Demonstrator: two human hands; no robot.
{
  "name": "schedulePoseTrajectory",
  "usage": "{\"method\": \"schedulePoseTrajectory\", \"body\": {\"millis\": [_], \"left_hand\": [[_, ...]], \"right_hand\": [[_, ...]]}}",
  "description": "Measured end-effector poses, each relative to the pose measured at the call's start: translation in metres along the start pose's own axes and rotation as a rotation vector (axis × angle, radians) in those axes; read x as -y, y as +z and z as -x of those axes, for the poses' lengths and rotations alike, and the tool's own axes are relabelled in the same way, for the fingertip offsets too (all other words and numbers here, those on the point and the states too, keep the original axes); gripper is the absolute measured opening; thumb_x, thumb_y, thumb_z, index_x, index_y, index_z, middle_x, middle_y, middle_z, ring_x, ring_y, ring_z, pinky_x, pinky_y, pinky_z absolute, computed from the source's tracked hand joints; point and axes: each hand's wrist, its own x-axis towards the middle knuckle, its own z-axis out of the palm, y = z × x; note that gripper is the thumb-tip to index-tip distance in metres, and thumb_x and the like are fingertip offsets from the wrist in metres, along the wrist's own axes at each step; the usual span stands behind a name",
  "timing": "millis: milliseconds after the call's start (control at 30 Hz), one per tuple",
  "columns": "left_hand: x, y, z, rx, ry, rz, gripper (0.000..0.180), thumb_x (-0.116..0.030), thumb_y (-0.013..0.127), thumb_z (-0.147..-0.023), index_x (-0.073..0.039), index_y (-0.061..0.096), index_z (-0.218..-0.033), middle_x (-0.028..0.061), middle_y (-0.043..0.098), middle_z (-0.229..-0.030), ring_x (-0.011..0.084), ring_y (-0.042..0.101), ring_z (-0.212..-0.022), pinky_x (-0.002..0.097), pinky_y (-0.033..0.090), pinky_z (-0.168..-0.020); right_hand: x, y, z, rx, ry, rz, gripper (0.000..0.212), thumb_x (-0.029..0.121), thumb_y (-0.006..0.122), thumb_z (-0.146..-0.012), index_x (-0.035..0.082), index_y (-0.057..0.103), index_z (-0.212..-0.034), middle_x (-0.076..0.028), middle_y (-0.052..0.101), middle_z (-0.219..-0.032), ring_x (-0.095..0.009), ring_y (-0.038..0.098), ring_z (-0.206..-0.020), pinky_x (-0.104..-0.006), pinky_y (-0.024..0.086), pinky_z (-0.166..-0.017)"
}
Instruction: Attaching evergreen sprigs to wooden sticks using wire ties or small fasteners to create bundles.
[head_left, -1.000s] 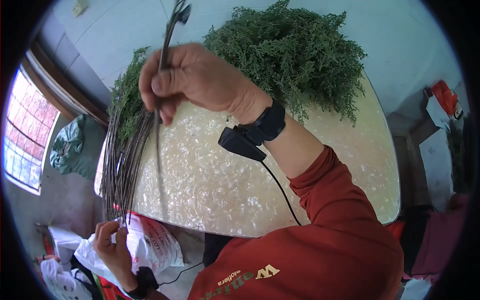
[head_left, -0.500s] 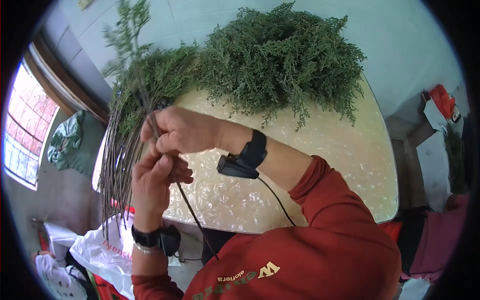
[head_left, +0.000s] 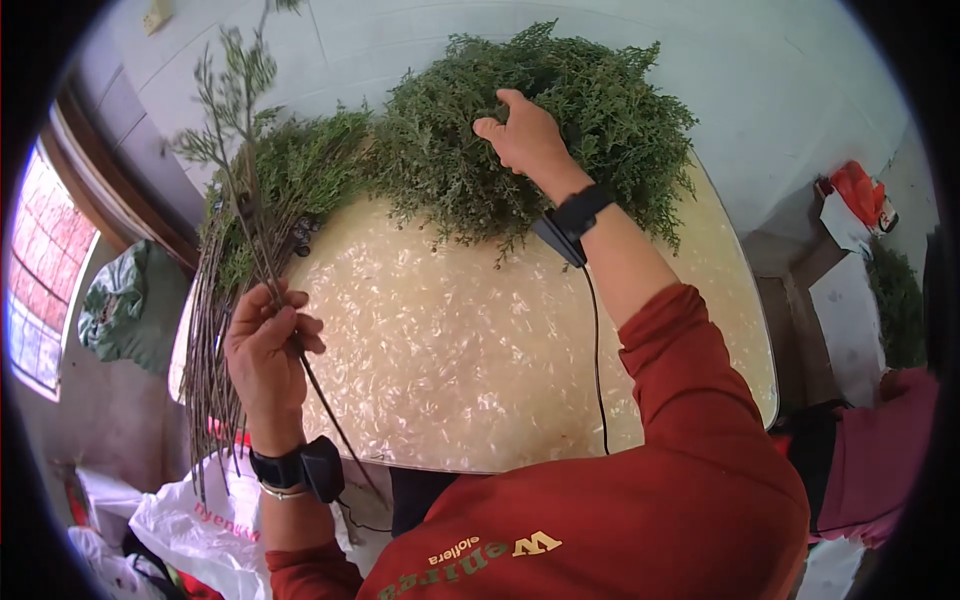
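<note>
My left hand [head_left: 270, 350] is closed around a long thin dark stem [head_left: 328, 405]. The stem slants from the upper left, where it bears sparse green sprigs, down past the table's front edge. Over the big heap of green conifer sprigs [head_left: 455, 150], my right hand [head_left: 528, 138] reaches out with thumb and forefinger apart. Its other fingers are partly hidden, and I see nothing in its grip. Beside and behind my left hand lies a bundle of long bare-stemmed branches [head_left: 212, 330], leafy tops toward the wall and stems hanging over the table's left edge.
The pale glossy table [head_left: 480, 370] has rounded corners. A small dark object [head_left: 303, 232] lies by the branch bundle. White plastic bags [head_left: 205, 515] sit below the left edge. A black cable [head_left: 597, 370] trails from my right wrist device. Green cloth [head_left: 130, 305] hangs near the window.
My right hand has left the stem and moved up and right to the green heap. My left hand keeps hold of the stem and has shifted slightly left and down.
</note>
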Motion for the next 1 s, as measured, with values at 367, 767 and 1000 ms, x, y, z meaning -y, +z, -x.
{"method": "schedulePoseTrajectory", "body": {"millis": [367, 767, 1000], "left_hand": [[0.025, -0.014, -0.009, 0.142, -0.17, 0.174, 0.027, -0.026, 0.043, -0.093, -0.001, 0.052, -0.102, 0.0034, 0.049, -0.061, 0.0103, 0.042, -0.042, 0.0205, 0.031, -0.035], [0.064, 0.004, -0.038, 0.247, -0.219, 0.507, 0.01, -0.014, 0.056, -0.083, -0.006, 0.05, -0.085, 0.0036, 0.047, -0.066, 0.0128, 0.04, -0.045, 0.0233, 0.033, -0.04], [0.068, 0.008, -0.05, 0.441, -0.179, 0.553, 0.012, -0.005, 0.06, -0.076, -0.004, 0.049, -0.08, 0.0072, 0.05, -0.068, 0.0142, 0.046, -0.047, 0.0245, 0.035, -0.04]], "right_hand": [[0.008, -0.012, 0.057, -0.137, 0.317, -0.622, 0.008, 0.006, 0.06, -0.074, 0.002, 0.054, -0.073, -0.004, 0.053, -0.057, -0.012, 0.046, -0.042, -0.0237, 0.037, -0.041], [0.051, -0.003, 0.117, 0.688, 0.704, -1.522, 0.014, -0.005, 0.057, -0.068, 0.002, 0.053, -0.079, -0.007, 0.054, -0.072, -0.012, 0.048, -0.051, -0.0257, 0.037, -0.045], [0.077, 0.024, 0.102, 0.949, 0.391, -1.441, 0.019, 0.004, 0.061, -0.075, 0.001, 0.058, -0.094, -0.008, 0.056, -0.074, -0.014, 0.051, -0.057, -0.0269, 0.04, -0.049]]}}
